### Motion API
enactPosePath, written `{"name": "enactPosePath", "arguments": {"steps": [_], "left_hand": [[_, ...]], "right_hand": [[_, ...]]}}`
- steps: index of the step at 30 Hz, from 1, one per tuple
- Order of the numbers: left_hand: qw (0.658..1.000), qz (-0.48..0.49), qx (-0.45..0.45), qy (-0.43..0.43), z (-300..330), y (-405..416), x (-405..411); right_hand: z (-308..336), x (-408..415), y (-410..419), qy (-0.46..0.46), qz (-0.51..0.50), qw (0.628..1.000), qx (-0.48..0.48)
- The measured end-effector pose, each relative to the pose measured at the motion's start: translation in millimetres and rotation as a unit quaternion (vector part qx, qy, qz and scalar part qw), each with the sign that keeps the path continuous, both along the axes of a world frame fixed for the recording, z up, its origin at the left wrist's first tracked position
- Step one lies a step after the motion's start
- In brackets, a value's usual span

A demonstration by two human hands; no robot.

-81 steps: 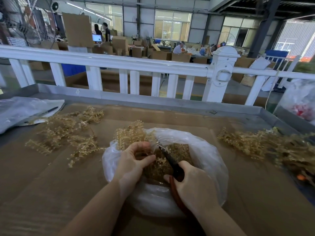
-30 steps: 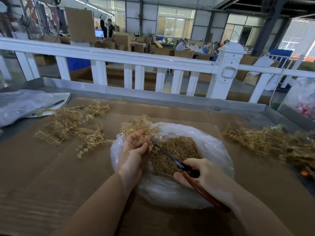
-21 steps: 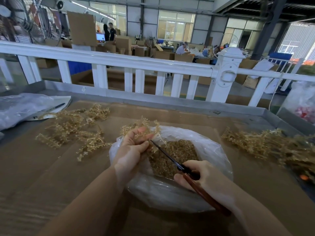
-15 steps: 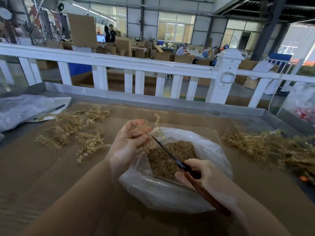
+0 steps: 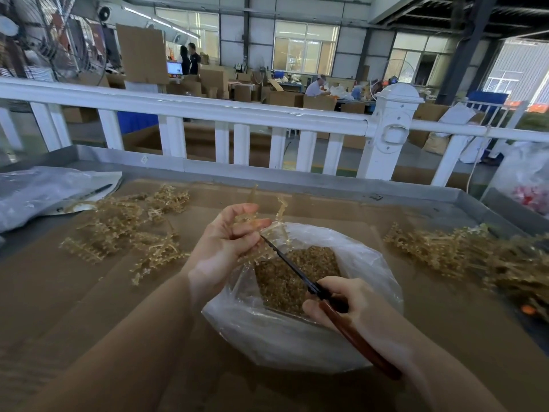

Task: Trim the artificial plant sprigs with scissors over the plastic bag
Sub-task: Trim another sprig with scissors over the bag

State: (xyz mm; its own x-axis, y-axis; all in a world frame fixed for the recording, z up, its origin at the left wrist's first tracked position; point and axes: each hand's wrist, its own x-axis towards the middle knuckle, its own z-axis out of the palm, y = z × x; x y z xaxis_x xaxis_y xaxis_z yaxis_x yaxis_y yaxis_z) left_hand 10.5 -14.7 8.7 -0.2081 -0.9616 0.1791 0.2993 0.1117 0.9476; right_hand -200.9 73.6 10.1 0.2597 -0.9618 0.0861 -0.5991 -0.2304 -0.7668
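While my left hand (image 5: 228, 242) is lifted up over the near-left edge of the plastic bag (image 5: 300, 328), its fingers (image 5: 255, 224) curl round a small gold sprig (image 5: 267, 215). Thin bits of the sprig poke up above my fingers, and one bit bends to the right over the bag.

My right hand (image 5: 350, 304) grips the scissors (image 5: 315, 288) by their red-brown handles, with my thumb and fingers wrapped round them. The dark blades point up and to the left, across the open mouth of the bag. Their tip is right at my left fingers, where the sprig comes out. I cannot tell how far apart the blades are.

The bag is see-through and sits on the brown cardboard (image 5: 89, 307) that covers the table. Inside it is a heap of little gold cut bits (image 5: 294, 272).

A loose pile of gold sprigs (image 5: 127, 230) lies on the cardboard to the left, apart from the bag. Another pile (image 5: 463, 257) lies to the right. A crumpled grey plastic sheet (image 5: 38, 191) rests at the far left. A white fence (image 5: 237, 114) runs behind the table.
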Motion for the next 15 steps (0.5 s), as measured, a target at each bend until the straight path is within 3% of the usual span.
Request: {"name": "enactPosePath", "arguments": {"steps": [10,15], "left_hand": [[0.991,0.007,0.094,0.099,-1.3,0.6,-9.4],[0.971,0.040,0.170,0.166,-0.7,4.3,-16.6]], "right_hand": [[-2.7,5.8,0.0,0.027,-0.023,0.999,-0.011],[1.1,11.4,-0.5,0.057,-0.043,0.997,-0.016]]}}
